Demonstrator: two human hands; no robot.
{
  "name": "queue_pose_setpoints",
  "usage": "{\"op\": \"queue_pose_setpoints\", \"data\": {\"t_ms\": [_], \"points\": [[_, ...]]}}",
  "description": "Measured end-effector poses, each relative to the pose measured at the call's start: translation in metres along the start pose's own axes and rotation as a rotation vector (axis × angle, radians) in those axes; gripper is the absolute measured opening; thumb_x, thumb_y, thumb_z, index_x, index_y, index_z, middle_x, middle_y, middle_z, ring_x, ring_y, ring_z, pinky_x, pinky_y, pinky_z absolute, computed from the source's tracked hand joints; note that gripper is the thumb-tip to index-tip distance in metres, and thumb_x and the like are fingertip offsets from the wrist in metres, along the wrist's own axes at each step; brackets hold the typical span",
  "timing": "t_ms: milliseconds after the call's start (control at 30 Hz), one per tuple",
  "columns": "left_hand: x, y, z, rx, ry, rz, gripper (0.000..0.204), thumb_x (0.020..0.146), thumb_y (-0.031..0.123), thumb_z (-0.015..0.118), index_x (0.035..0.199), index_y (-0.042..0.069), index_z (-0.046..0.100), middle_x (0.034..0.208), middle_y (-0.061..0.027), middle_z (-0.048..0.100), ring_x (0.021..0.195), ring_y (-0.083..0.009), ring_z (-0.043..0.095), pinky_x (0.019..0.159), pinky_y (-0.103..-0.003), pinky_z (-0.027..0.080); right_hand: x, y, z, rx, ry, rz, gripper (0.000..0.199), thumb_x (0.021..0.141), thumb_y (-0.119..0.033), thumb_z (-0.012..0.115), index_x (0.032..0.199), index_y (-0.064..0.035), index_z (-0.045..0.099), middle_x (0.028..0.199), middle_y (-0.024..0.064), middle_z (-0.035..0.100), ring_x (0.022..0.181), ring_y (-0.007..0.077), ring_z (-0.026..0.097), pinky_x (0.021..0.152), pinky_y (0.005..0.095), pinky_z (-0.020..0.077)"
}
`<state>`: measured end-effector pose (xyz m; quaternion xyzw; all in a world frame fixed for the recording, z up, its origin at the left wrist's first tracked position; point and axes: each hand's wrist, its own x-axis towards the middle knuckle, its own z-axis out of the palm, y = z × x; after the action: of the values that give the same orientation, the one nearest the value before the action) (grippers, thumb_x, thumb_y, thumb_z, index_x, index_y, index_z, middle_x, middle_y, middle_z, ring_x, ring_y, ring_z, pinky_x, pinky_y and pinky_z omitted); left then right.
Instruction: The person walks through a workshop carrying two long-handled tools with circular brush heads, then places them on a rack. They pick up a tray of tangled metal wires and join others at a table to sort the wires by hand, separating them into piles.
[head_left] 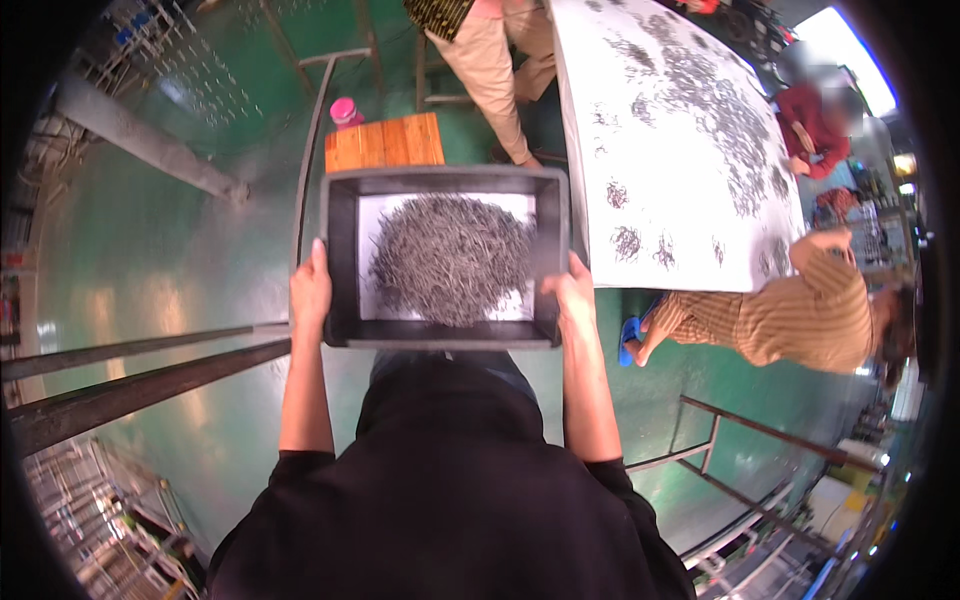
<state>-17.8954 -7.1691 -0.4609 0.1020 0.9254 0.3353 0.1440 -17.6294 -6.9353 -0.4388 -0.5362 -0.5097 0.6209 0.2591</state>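
Observation:
Between my two hands is a black rectangular plastic bin (345, 258), held out in front of my body above the floor. My left hand (312, 288) grips its left wall, thumb up along the side. On the opposite wall my right hand (571, 292) is closed, its thumb over the rim. Inside, a heap of small thin dark grey pieces (450, 260) lies on a white sheet (515, 206) that lines the bottom. The pieces look like pins or small metal parts; their exact kind is too small to tell.
Ahead to the right stands a white-covered table (600, 235) strewn with dark pieces, with several people around it. A wooden stool (385, 143) and a pink-lidded jar (344, 111) are beyond the bin. Metal rails (150, 385) run at left, and a metal frame (710, 440) stands at right.

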Motion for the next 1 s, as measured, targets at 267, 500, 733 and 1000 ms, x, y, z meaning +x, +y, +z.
{"op": "queue_pose_setpoints", "data": {"t_ms": [267,500,733,1000], "points": [[0.027,0.025,-0.003,0.002,0.216,-0.152,0.078,0.087,0.063,0.031,0.108,-0.006,0.06,0.104,-0.0311,0.059,0.108,-0.0413,0.053,0.093,-0.042,0.039,0.113,-0.036,0.044,0.087,-0.348,0.0,0.058,0.05,0.012,0.049,0.106,0.0053,0.058,0.076,0.0073,0.06,0.06,0.0133,0.053,0.051,0.0256,0.04],[0.023,0.041,-0.003,-0.044,0.261,-0.156,0.082,0.087,0.063,0.033,0.105,-0.012,0.059,0.099,-0.0293,0.061,0.098,-0.0343,0.058,0.088,-0.038,0.041,0.129,-0.035,0.041,0.128,-0.376,0.044,0.057,0.051,0.014,0.047,0.108,0.0078,0.056,0.075,0.008,0.059,0.06,0.0135,0.054,0.052,0.0252,0.0418],[0.025,0.033,0.018,-0.008,0.228,-0.189,0.078,0.086,0.063,0.035,0.105,-0.008,0.061,0.102,-0.0312,0.059,0.108,-0.0395,0.054,0.093,-0.04,0.039,0.14,-0.014,0.036,0.029,-0.343,0.061,0.055,0.052,0.01,0.05,0.107,0.0052,0.058,0.076,0.0086,0.06,0.062,0.0155,0.054,0.054,0.0268,0.0423],[0.042,-0.006,0.061,0.045,0.129,-0.195,0.073,0.081,0.065,0.046,0.089,-0.006,0.064,0.08,-0.0262,0.063,0.084,-0.0371,0.062,0.078,-0.041,0.045,0.147,0.019,0.051,-0.067,-0.225,0.146,0.052,0.052,0.01,0.047,0.103,0.0056,0.058,0.075,0.0058,0.059,0.061,0.0136,0.052,0.053,0.0259,0.0409]]}}
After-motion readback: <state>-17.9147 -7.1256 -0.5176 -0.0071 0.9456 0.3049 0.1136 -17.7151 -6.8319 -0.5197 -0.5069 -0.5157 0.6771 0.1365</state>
